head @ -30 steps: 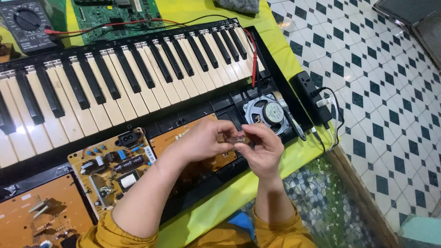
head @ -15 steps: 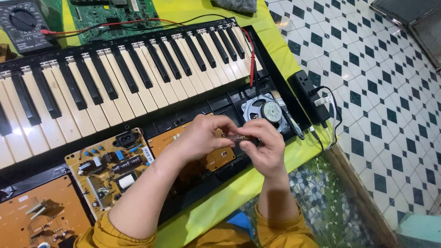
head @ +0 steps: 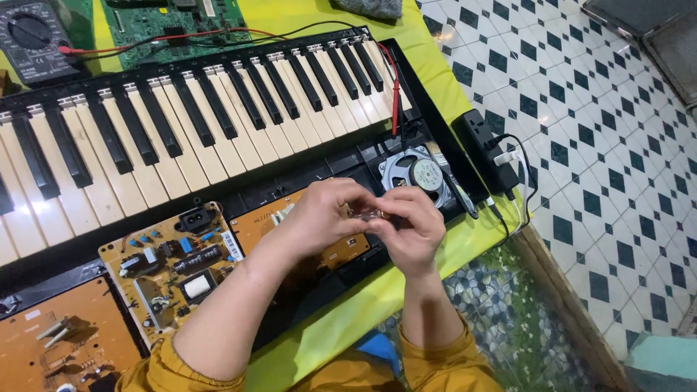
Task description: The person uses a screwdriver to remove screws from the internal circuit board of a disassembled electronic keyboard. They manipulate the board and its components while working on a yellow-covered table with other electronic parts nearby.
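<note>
**Both hands still closed on the small clear piece, barely shifting**

Holding almost the same pose as a second ago: left hand (head: 323, 218) and right hand (head: 412, 236) still meeting over the open lower casing of the black electronic keyboard with white and black keys (head: 181, 138). Shifting only slightly since then, with the left fingers now drawn back a little and showing more of what sits between the two hands. Not setting anything down or picking anything up in that time, so, judging from this, still working the same piece in the fingers.

Pinching a small, clear, glassy piece (head: 372, 213) from both sides, left fingertips on one end and right thumb and forefinger on the other. Gripping narrowly, both hands curled tight around it. Lying roughly level, in the air, just in front of the round grey loudspeaker (head: 415, 172) and above the orange-brown circuit board (head: 341, 254). Showing a faint reddish tint inside; too small and too covered to tell its exact shape.

Lying further left, well apart: a tan circuit board with a black socket (head: 170, 261). Resting across the right-hand keys: a red probe lead (head: 395, 101).
</note>
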